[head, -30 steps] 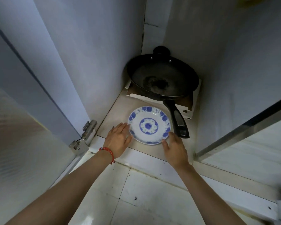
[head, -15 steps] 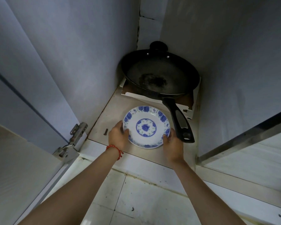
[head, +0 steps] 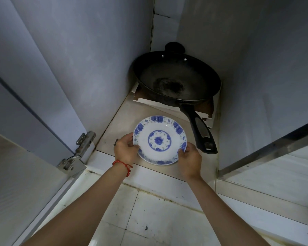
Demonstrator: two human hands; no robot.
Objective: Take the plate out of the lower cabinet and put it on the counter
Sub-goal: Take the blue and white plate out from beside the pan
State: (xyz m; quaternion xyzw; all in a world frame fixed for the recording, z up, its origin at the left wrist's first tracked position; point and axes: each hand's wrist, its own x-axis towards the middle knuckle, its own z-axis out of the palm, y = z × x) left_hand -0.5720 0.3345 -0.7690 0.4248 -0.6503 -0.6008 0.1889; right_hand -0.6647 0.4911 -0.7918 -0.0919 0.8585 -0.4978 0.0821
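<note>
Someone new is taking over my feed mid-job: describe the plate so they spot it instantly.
Look into the open lower cabinet, where a black frying pan sits at the back on torn cardboard. Just in front of it, near the cabinet's front edge, the left hand and right hand grip opposite rims of the plate. It is the only white dish, with blue flowers.

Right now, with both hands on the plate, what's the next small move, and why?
Probably draw the plate straight back toward you, out over the cabinet's front edge. The left hand and right hand grip its opposite rims, and the frying pan's handle lies close beside its right, so avoid swinging sideways.
</note>
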